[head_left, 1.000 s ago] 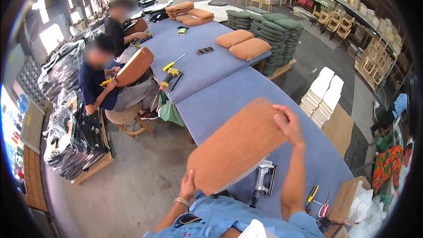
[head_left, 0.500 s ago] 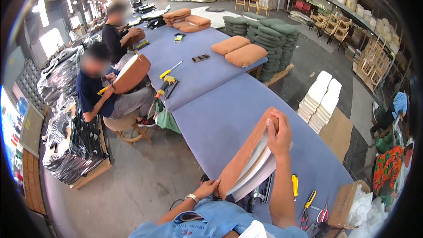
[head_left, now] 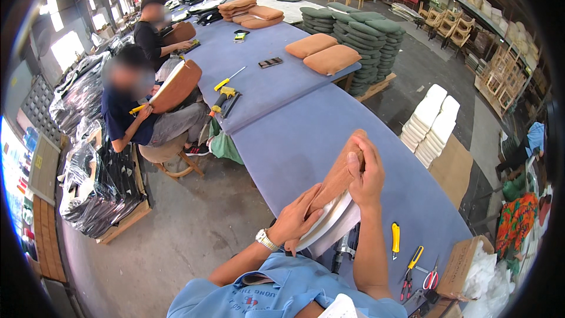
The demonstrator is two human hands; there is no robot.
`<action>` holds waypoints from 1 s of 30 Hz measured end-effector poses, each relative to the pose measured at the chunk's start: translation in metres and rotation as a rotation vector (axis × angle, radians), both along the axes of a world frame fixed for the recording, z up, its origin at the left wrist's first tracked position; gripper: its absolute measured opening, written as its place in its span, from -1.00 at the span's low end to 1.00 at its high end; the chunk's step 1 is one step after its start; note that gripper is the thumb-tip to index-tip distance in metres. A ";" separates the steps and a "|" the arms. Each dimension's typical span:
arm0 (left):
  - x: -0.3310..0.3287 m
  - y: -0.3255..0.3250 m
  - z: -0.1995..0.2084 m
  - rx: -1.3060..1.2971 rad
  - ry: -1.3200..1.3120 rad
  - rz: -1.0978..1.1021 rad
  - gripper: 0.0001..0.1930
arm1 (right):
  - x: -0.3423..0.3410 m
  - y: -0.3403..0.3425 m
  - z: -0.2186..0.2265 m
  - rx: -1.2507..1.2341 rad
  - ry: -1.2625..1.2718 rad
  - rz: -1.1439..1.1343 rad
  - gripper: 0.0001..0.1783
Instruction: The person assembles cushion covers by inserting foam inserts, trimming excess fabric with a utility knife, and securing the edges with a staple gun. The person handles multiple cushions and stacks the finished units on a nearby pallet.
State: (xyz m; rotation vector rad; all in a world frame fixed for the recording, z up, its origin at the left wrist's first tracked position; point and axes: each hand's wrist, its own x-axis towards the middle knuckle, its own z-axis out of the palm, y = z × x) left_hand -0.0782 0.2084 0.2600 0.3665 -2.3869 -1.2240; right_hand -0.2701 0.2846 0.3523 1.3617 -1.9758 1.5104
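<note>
A brown-covered seat cushion (head_left: 334, 187) stands tilted on its edge in front of my body, its white padding layers and lining showing along the underside. Around its upper far end my right hand (head_left: 367, 178) is closed, thumb on the near face. Lower down, my left hand (head_left: 298, 219) grips the cushion's edge, fingers along the brown cover and thumb by the white layers. Partly hidden behind the cushion, a dark tool (head_left: 340, 253) lies on the blue-grey table (head_left: 282, 156).
Right of my forearm lie a yellow cutter (head_left: 395, 240), a yellow-handled screwdriver (head_left: 415, 257), red-handled pliers (head_left: 406, 288) and scissors (head_left: 431, 278), beside a cardboard box (head_left: 462, 268). A staple gun (head_left: 222, 103) lies farther off. Two people work at the left; brown cushions (head_left: 332, 60) and green stacks (head_left: 368, 44) stand beyond.
My left hand has slid up from the cushion's lower corner onto its side, now gripping it. The right hand has shifted slightly down and left, and the cushion has turned more edge-on.
</note>
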 end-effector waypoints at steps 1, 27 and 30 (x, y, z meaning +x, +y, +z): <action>0.004 0.003 -0.002 -0.040 0.014 0.012 -0.19 | -0.002 0.001 -0.001 0.009 -0.020 -0.030 -0.59; 0.061 -0.001 -0.006 0.052 -0.181 0.315 -0.45 | -0.042 0.057 -0.030 0.085 -0.304 -0.268 -0.73; 0.063 -0.010 0.013 0.102 -0.215 0.303 -0.42 | -0.044 0.057 -0.062 0.121 -0.358 -0.265 -0.72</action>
